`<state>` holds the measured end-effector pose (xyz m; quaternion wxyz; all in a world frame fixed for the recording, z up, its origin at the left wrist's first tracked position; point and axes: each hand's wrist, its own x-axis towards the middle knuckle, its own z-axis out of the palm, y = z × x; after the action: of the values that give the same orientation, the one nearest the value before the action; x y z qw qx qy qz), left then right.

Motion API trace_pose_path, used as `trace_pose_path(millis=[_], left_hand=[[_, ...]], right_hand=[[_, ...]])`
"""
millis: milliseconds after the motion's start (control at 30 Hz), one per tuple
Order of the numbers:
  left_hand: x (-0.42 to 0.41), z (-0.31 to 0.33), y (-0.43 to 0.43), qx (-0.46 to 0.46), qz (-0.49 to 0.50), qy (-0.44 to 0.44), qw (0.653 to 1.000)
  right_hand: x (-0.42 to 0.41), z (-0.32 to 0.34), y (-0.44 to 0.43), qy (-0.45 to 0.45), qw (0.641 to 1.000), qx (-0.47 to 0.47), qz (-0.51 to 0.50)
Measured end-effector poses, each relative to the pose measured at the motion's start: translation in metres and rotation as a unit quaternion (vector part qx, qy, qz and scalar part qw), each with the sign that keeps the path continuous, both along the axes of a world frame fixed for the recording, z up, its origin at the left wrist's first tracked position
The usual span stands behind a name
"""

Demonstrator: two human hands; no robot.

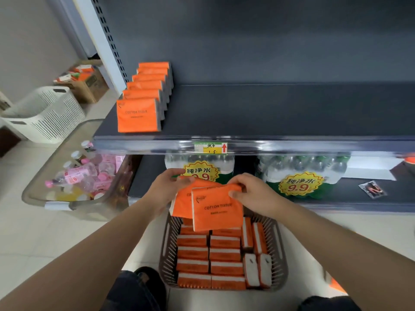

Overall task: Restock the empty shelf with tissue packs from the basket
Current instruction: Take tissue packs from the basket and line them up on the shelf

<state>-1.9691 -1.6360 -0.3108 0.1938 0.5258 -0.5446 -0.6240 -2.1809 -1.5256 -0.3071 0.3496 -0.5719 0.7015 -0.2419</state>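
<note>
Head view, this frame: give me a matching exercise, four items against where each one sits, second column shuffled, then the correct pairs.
Items:
1. row of tissue packs
2. two held tissue packs
3. water bottle packs
4. white basket

Places:
A. on the floor, left of the shelving
B. on the lower shelf, behind 9.9 price stickers
C. at the left end of the dark upper shelf
D. between the left hand and right hand, above the brown basket

Pairs: 1-C, 2-D, 3-B, 4-A
</note>
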Motion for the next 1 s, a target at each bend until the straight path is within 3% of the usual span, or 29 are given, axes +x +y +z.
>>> trace_pose_path(millis=[400,733,1000], left_hand=[[-0.020,0.047,-0.019,-0.007,-0.001,0.119,0.993],[-0.034,0.082,-0.061,0.012,-0.105,0.164,0.981],[-0.058,0.091,-0.118,-0.022,-0.063,0.185,0.980]], right_hand=[[-0.001,0.049,-0.028,-0.063,0.992,-0.078,-0.080],[-0.019,0.092,-0.073,-0.078,0.984,-0.125,-0.099],[-0.035,0.104,-0.125,-0.111,0.967,-0.168,-0.155]])
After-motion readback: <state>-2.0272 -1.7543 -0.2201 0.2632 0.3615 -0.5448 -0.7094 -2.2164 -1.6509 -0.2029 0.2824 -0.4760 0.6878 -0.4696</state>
